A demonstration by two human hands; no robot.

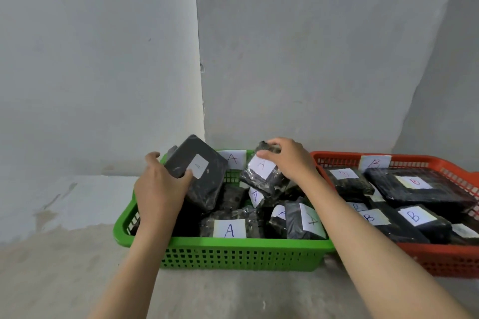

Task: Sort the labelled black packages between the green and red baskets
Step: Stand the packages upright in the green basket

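Note:
A green basket (pixel 233 254) marked A sits in the middle and holds several black packages with A labels. To its right stands a red basket (pixel 440 261) marked B, holding several black packages with B labels. My left hand (pixel 158 189) grips a flat black package labelled A (pixel 204 179), tilted up over the left side of the green basket. My right hand (pixel 287 160) is closed on a wrapped black package labelled A (pixel 261 173), held above the back of the green basket.
The baskets stand side by side on a pale concrete surface (pixel 77 267) against a grey wall corner (pixel 202 85). Bare surface lies to the left of the green basket and in front of it.

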